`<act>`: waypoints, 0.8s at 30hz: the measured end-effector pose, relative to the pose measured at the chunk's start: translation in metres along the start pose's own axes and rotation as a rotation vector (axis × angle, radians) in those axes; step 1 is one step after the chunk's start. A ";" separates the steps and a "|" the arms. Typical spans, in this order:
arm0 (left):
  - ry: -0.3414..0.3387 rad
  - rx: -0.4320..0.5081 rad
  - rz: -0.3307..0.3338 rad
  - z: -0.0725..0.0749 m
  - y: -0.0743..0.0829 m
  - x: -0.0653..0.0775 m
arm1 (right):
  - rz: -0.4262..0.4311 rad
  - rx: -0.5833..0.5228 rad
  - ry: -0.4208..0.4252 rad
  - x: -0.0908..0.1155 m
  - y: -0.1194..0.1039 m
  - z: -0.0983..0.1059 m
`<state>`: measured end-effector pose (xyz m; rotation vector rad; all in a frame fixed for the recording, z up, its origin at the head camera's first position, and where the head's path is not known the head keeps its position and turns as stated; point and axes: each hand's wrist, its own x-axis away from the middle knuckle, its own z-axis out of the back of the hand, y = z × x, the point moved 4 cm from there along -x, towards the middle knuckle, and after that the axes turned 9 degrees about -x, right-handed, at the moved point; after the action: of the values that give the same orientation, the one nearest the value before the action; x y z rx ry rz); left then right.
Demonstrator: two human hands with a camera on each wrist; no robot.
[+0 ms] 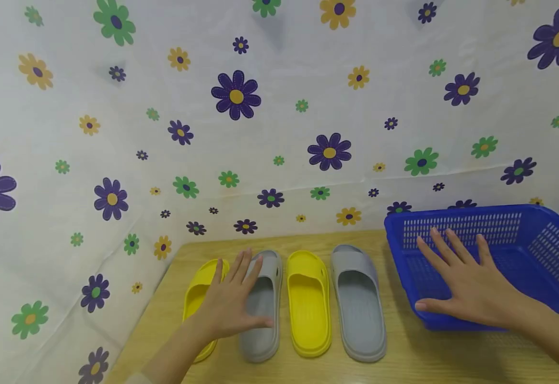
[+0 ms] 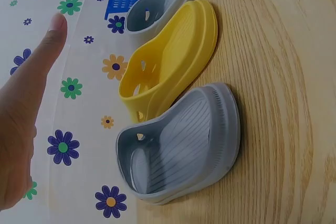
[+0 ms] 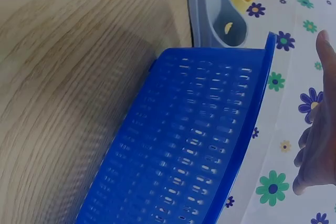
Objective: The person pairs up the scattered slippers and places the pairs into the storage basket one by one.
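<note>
Two yellow and two grey slippers stand in an alternating row on the table, toes toward the back. My left hand (image 1: 228, 306), fingers spread, hovers over the leftmost yellow slipper (image 1: 194, 298) and its grey neighbour (image 1: 262, 336), hiding parts of both. To the right lie the second yellow slipper (image 1: 310, 320) and the second grey slipper (image 1: 363, 320). Over the blue basket (image 1: 404, 272) my right hand (image 1: 476, 290) is held with its fingers spread and nothing in its grasp. In the left wrist view the thumb (image 2: 39, 59) points up, apart from the slippers.
The blue plastic basket has slotted walls and stands at the right of the wooden table (image 1: 164, 320). A white cloth with printed flowers (image 1: 279, 128) hangs behind the table and along its left side.
</note>
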<state>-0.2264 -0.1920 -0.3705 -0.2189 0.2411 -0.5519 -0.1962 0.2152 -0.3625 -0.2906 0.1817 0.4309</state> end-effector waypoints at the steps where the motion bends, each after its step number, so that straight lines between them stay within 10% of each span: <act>1: -0.008 0.001 0.005 -0.001 -0.001 0.000 | 0.000 -0.003 0.000 -0.001 -0.001 0.000; 24: -0.014 0.034 0.025 -0.008 -0.016 -0.004 | -0.024 -0.032 -0.021 -0.028 -0.022 0.001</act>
<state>-0.2399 -0.2040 -0.3734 -0.1863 0.2205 -0.5295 -0.2114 0.1862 -0.3496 -0.3194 0.1504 0.4133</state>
